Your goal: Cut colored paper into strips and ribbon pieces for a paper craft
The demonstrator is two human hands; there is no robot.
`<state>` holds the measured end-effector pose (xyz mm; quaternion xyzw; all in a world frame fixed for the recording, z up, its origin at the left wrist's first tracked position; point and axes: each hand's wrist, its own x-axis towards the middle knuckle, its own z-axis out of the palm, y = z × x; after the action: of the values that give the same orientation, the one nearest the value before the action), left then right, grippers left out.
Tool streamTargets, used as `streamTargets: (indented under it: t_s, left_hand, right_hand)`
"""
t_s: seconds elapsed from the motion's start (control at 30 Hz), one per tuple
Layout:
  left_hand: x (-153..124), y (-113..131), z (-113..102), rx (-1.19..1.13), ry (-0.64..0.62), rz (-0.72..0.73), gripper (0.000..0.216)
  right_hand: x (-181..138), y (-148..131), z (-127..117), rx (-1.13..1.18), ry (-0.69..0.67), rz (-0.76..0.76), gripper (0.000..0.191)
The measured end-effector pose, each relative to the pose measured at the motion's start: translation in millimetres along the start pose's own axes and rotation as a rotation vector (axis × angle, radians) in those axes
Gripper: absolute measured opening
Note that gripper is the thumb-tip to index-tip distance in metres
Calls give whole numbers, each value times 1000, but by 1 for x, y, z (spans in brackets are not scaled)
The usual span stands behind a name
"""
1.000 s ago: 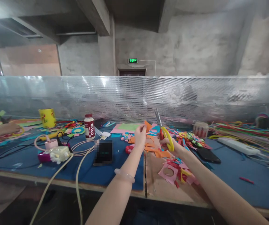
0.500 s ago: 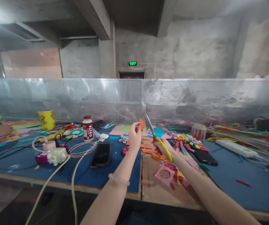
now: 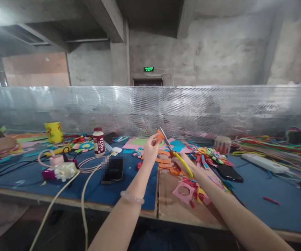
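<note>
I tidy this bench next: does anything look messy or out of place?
Two cream cables trail off the front edge of the blue-topped table, dangling. Pink and red paper offcuts lie strewn beside the right hand with yellow-handled scissors; the left hand pinches an orange paper scrap.

Scissors: yellow handles, silver blades. Paper at the blades: orange. Scraps under them are orange too. Cut-out at 6 o'clock: pink, with red and yellow strips. Mat blue, bare board brown. 9 o'clock: bottle dark red, white cap, white lettering; mug yellow, red mark; cables cream. 3 o'clock: phone black, power strip white, bows striped multicolour. 12 o'clock: screen silver, dot-perforated; sign green.
</note>
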<state>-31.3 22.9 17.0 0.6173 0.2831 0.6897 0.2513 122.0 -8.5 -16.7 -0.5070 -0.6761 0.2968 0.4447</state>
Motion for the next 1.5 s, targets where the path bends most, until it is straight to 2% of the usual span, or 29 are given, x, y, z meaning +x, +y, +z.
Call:
streamTargets:
  t_s: [0.2,0.63,0.97,1.2,1.5]
  left_hand:
    - [0,-3,-1,15,-6,-32,34]
    - [-1,-2,-1,26,-9,-57,38]
    - [-1,-4,-1,56,-17,-19,37]
    - [1,-4,-1,72,-27,-64,38]
    - [0,-2,-2,85,-30,-56,38]
  right_hand:
    - [1,2,-3,-5,10,20,15]
    - [-7,-12,-4,-44,-5,-29,13]
    - [-1,-2,-4,-20,-14,-24,13]
    - [-1,0,-4,-26,-23,-25,11]
    - [-1,-1,-4,-52,-14,-22,12]
